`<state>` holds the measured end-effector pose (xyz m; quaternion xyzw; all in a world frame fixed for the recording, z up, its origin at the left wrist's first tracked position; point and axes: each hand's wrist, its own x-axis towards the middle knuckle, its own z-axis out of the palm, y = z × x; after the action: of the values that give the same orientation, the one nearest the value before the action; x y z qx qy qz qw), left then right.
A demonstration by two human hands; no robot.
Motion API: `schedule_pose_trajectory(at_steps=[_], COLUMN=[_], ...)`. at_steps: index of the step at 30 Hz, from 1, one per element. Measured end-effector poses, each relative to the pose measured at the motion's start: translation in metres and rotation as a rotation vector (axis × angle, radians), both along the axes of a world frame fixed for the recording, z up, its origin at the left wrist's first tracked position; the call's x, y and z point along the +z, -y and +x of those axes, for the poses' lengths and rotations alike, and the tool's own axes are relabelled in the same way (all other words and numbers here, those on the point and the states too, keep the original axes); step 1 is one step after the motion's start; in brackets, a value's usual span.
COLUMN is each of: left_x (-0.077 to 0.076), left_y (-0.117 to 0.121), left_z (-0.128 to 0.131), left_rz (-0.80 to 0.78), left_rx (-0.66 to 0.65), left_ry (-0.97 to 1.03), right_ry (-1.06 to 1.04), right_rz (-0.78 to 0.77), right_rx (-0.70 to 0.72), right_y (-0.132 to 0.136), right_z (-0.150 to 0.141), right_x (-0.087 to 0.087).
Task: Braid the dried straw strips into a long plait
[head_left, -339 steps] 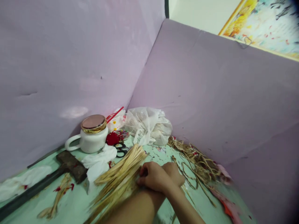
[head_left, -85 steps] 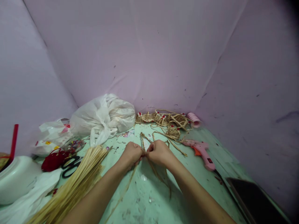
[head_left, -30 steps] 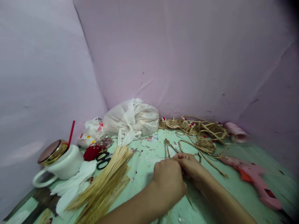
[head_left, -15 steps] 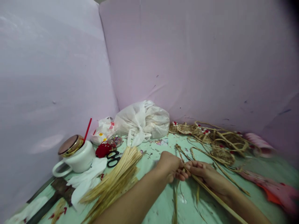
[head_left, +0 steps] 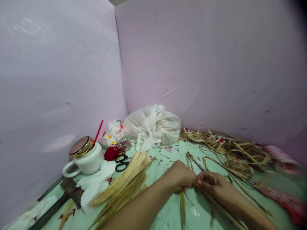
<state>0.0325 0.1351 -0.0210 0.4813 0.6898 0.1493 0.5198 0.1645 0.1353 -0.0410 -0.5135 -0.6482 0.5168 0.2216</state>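
Note:
My left hand is closed, its fingers curled round a straw cord whose twisted end lies on the table beyond. Right beside it, my right hand pinches the same cord, thumb and fingertips together. Long loose straw strands hang below my left hand, and another runs under my right palm toward me. The exact spot where the fingers meet on the cord is hidden. A bundle of pale dried straw lies left of my left forearm.
Along the back wall sit a white plastic bag and woven straw pieces with red and white beads. At left are a white mug, black-handled scissors, a hammer and tissue. A pink-white spool stands at right.
The view has swung slightly left, so everything sits further right. My left fingers have curled in tighter, and the two hands are pressed closer together at the cord.

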Motion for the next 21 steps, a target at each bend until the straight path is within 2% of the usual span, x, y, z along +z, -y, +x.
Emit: schedule_pose_trajectory(at_steps=[5,9,15,21], left_x=[-0.021,-0.014,0.009,0.002], left_y=[-0.004,-0.001,0.005,0.003], left_z=[0.002,0.007,0.005,0.005], left_rz=[0.133,0.08,-0.075,-0.092], left_rx=[-0.017,0.075,0.152,0.147], left_ry=[-0.025,0.108,0.251,0.239], right_ry=[0.414,0.672,0.807,0.763], right_rz=[0.241,0.288,0.291,0.248], right_rx=[-0.047,-0.088,-0.117,-0.044], right_y=[0.002,0.009,0.016,0.017], right_z=[0.001,-0.002,-0.01,-0.011], right_x=[0.006,0.018,0.031,0.031])
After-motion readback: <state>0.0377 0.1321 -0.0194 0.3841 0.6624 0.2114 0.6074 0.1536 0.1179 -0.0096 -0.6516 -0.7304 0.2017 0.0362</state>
